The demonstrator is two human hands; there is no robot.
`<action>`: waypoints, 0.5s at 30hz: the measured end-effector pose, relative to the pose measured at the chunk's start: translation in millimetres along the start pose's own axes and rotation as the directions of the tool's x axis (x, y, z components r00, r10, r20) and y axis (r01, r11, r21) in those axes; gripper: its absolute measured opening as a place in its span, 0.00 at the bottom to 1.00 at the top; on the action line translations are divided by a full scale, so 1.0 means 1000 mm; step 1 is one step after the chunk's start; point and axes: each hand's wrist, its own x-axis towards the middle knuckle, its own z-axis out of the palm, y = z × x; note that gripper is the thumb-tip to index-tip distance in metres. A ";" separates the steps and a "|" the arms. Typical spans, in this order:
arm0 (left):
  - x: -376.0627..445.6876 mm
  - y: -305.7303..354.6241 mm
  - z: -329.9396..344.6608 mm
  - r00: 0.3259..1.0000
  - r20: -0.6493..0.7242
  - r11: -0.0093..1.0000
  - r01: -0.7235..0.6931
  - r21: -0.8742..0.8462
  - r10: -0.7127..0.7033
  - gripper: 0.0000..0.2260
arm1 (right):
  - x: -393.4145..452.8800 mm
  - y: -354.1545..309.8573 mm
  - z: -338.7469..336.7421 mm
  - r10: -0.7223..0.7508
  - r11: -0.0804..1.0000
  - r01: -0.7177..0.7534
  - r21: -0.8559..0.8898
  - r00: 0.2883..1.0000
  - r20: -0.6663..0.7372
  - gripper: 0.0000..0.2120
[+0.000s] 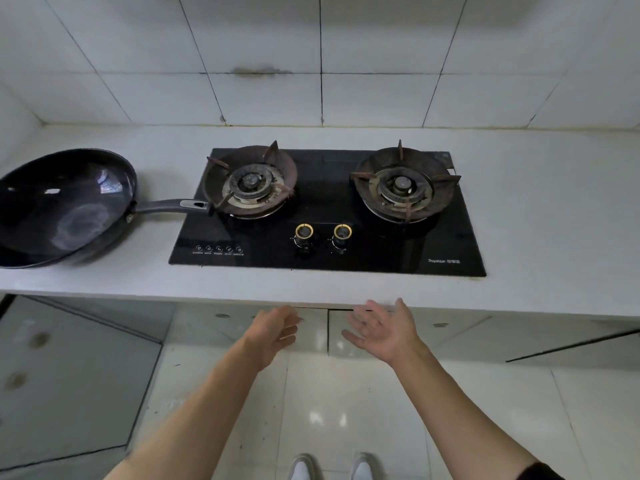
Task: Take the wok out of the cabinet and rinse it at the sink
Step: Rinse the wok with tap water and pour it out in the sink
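A dark wok point(62, 206) with a long black handle lies tilted on the white counter point(540, 216) at the left, its handle end reaching the stove's left burner. Below the counter edge are two glossy cabinet doors point(311, 336), shut, with a narrow seam between them. My left hand point(275, 332) hangs in front of the left door, fingers relaxed, holding nothing. My right hand point(384, 330) is in front of the right door, palm turned inward, fingers spread, its fingertips near the counter's underside. No sink is in view.
A black glass two-burner gas stove point(325, 209) with two knobs is set into the counter. A cabinet door point(69, 375) stands open at the lower left, another point(571, 344) at the right. White tiled wall behind. My shoes point(329, 467) stand on the pale floor tiles.
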 end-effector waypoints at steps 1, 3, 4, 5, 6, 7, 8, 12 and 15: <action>-0.009 0.003 -0.002 0.998 -0.024 0.997 -0.051 0.058 0.052 0.07 | -0.006 -0.003 0.003 0.002 0.998 0.002 -0.061 0.999 0.051 0.31; -0.029 0.010 -0.006 0.983 -0.070 0.972 -0.158 0.176 0.173 0.05 | -0.019 -0.009 0.015 -0.014 0.974 0.046 -0.223 0.989 0.146 0.31; -0.038 0.014 -0.009 0.967 -0.094 0.946 -0.206 0.249 0.235 0.05 | -0.025 -0.012 0.023 -0.028 0.946 0.085 -0.312 0.983 0.183 0.30; -0.046 0.018 -0.013 0.947 -0.118 0.908 -0.244 0.340 0.299 0.09 | -0.031 -0.014 0.032 -0.050 0.904 0.134 -0.406 0.976 0.210 0.30; -0.055 0.021 -0.018 0.924 -0.136 0.860 -0.269 0.434 0.358 0.14 | -0.038 -0.014 0.043 -0.086 0.840 0.199 -0.504 0.968 0.237 0.29; -0.065 0.024 -0.024 0.901 -0.148 0.807 -0.281 0.520 0.409 0.19 | -0.045 -0.011 0.053 -0.138 0.746 0.282 -0.604 0.952 0.275 0.27; -0.074 0.026 -0.030 0.877 -0.156 0.753 -0.286 0.593 0.455 0.21 | -0.053 -0.007 0.063 -0.198 0.614 0.376 -0.694 0.924 0.326 0.26; -0.104 0.030 -0.060 0.792 -0.187 0.591 -0.252 0.767 0.581 0.24 | -0.078 0.014 0.088 -0.292 0.112 0.640 -0.760 0.753 0.590 0.18; -0.116 0.035 -0.084 0.736 -0.216 0.530 -0.222 0.818 0.642 0.25 | -0.087 0.023 0.095 -0.249 -0.193 0.704 -0.684 0.639 0.728 0.21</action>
